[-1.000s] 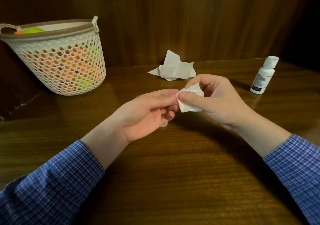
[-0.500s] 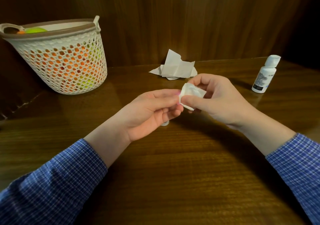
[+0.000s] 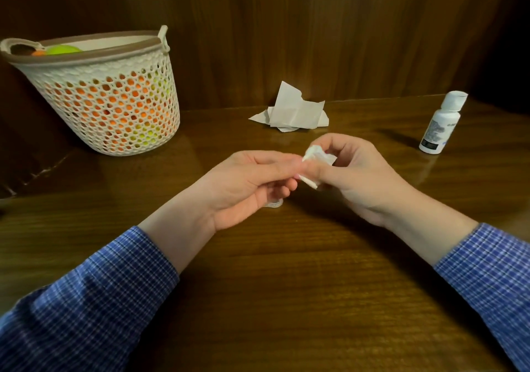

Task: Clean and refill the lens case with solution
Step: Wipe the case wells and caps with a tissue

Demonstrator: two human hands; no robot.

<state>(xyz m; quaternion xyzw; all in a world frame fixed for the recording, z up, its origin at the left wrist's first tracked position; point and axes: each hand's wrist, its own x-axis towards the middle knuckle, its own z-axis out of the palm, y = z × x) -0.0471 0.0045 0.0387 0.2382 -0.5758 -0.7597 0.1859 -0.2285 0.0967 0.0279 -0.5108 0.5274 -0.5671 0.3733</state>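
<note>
At frame centre, the right hand [image 3: 361, 176] pinches a crumpled white tissue [image 3: 315, 160]. The left hand [image 3: 246, 185] grips something hidden at the tissue's left edge. A white plastic solution bottle [image 3: 440, 125] stands upper right on the brown wooden table [image 3: 286, 285].

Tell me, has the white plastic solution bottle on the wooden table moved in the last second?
No. The white plastic solution bottle stands upright at the same spot near the wooden table's far right edge; neither hand touches it.
</note>
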